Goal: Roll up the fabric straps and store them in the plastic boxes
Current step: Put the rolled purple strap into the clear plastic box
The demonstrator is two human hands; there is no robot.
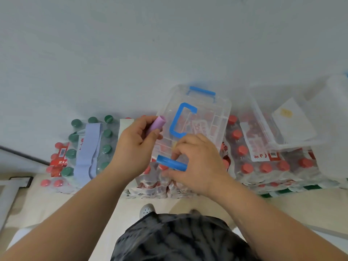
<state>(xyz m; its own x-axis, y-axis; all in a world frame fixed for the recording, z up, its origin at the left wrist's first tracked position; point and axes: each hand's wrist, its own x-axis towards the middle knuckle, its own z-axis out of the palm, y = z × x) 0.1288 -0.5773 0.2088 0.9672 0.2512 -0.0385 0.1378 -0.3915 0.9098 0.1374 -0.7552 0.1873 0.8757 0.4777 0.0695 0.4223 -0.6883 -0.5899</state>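
Note:
A clear plastic box (216,110) with a blue handle and blue latches sits with its lid on, on top of packs of bottles. My left hand (135,146) holds a rolled purple strap (156,124) just left of the box lid. My right hand (199,162) has its fingers on the near blue latch (170,162) at the box's front edge. A light blue strap (88,149) lies unrolled over the green-capped bottles at the left, and a white strap (125,124) lies beside it, partly hidden by my left hand.
Shrink-wrapped packs of red-capped bottles (263,166) and green-capped bottles (105,147) stand against a white wall. A second clear box (293,129), open, with white paper in it, sits at the right. My shoe and dark shorts show below.

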